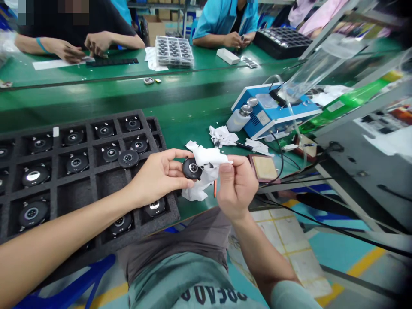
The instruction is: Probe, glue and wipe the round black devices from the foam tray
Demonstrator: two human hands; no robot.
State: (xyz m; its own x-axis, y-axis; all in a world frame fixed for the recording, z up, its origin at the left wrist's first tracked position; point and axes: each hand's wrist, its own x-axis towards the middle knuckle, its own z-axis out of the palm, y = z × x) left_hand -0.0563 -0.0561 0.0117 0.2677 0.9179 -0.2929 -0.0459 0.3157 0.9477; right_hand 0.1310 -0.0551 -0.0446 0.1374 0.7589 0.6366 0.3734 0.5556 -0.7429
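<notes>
Between thumb and fingers, my left hand (164, 174) holds a round black watch case (192, 168), its sensor side facing up. A crumpled white tissue (210, 158) is pinched in my right hand (238, 184) and lies close against the case's right edge. More white tissue (197, 192) is below the case on the green table. To the left, a dark foam tray (109, 182) has several similar cases in its compartments. One case (128, 159) rests on top of the tray's dividers, beside my left hand.
A white bottle with a metal top (238, 119) stands by a blue machine (280, 107). A soldering sponge holder (265, 167) sits right of my right hand. Cables hang at the right. Two people's hands work across the bench (112, 92).
</notes>
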